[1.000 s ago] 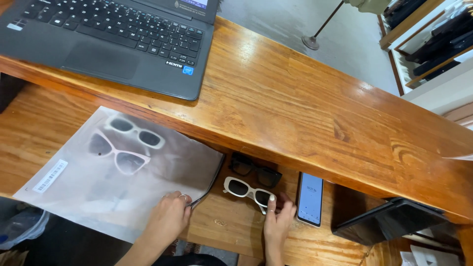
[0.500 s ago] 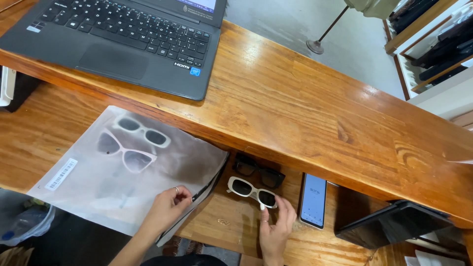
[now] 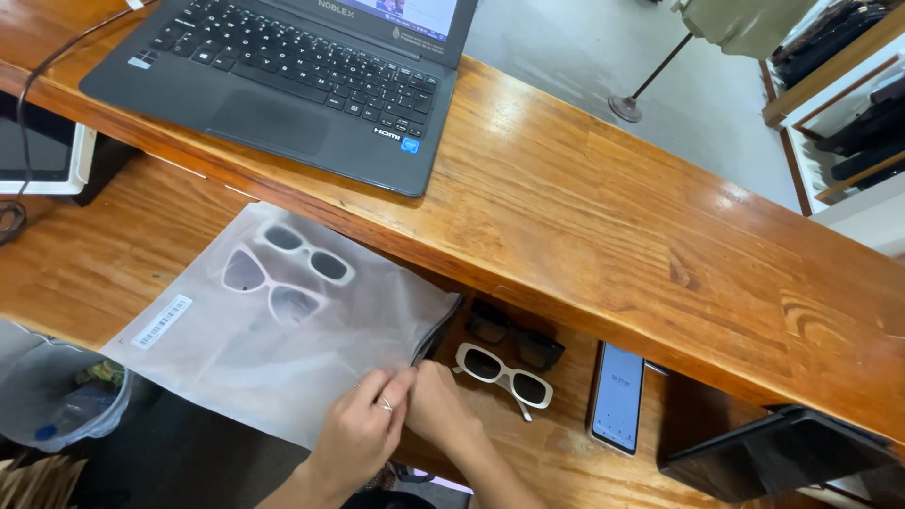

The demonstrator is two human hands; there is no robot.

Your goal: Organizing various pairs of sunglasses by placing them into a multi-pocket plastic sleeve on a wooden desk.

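A frosted plastic zip bag (image 3: 236, 349) lies on the lower wooden desk (image 3: 104, 254) with two pairs of white sunglasses (image 3: 287, 269) showing through it. My left hand (image 3: 363, 429), with a ring on one finger, pinches the bag's near right edge. My right hand (image 3: 438, 410) meets it at the same spot, fingertips closed on the bag's dark zip edge. Just right of my hands lie a loose pair of white sunglasses (image 3: 504, 374) and, behind them, a black pair (image 3: 514, 337).
A phone (image 3: 617, 396) lies face up right of the sunglasses. A black flat case (image 3: 782, 452) sits at the lower right. An open laptop (image 3: 283, 85) stands on the raised wooden counter (image 3: 603, 217). A white-framed device (image 3: 47, 160) is at left, a bin (image 3: 57, 401) below.
My right hand has left the loose white sunglasses and moved left to the bag's edge. My left hand has shifted from flat on the bag to pinching that edge.
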